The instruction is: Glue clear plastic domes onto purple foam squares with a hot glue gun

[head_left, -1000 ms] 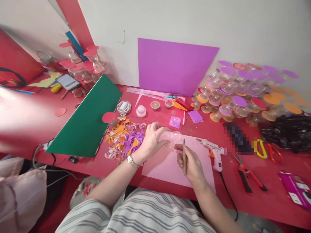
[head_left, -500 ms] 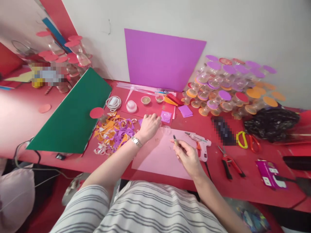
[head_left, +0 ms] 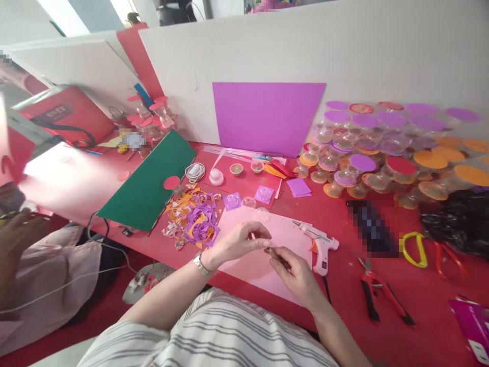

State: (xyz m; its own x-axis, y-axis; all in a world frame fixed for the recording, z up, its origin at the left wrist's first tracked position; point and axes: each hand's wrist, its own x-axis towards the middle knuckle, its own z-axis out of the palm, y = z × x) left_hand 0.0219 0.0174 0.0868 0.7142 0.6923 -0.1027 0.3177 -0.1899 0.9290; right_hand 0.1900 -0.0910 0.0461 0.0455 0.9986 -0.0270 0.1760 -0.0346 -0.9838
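My left hand (head_left: 246,240), with a watch on its wrist, is over the pink sheet (head_left: 244,270), its fingertips pinched at the tip of a small dark pen-like tool (head_left: 272,252). Whatever lies between those fingertips is too small to name. My right hand (head_left: 295,272) grips the tool just to the right, close to the left fingertips. Beyond the hands lie clear plastic domes (head_left: 249,202) and purple squares with domes on them (head_left: 264,194). A white glue gun (head_left: 323,250) rests right of my right hand.
Purple and orange scraps (head_left: 198,219) lie left, beside a green board (head_left: 147,186). Red-handled cutters (head_left: 382,290) and yellow scissors (head_left: 415,250) are at right, below stacked domes with coloured discs (head_left: 362,163). Another person's hand (head_left: 23,234) shows at far left.
My left hand has drawn back from the purple square and domes to meet my right hand at the tool. The view has tilted up and shifted left.
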